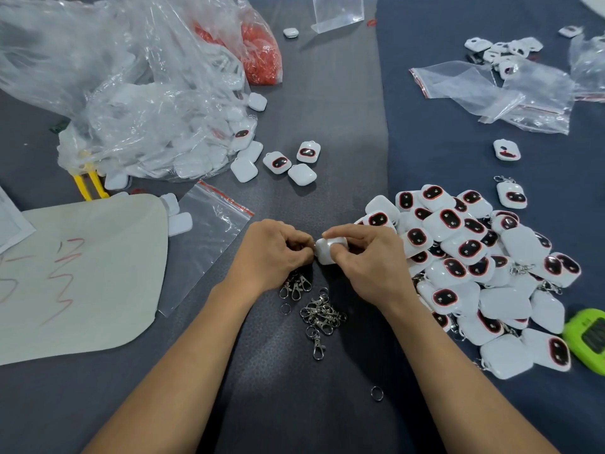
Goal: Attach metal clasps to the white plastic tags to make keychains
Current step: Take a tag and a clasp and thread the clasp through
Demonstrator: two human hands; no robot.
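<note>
The tags (505,303) are glossy white plastic, the clasps (322,314) shiny metal, the bag (131,109) clear crinkled film.

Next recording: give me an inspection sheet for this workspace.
Surface: dark grey table, blue mat on its right side.
Job's things: white tag between both hands; metal clasps heaped nearer the person; pile of tags at right, several with clasps; bag of tags at left.
Clutter: zip bags, bag of red bits, yellow tool, green device, paper sheet, clear stand.
Hands: right hand grips the tag; left hand pinches at its left end, fingers hiding what.
Cables: nothing seen.
Surroundings: nothing seen beyond the table.
</note>
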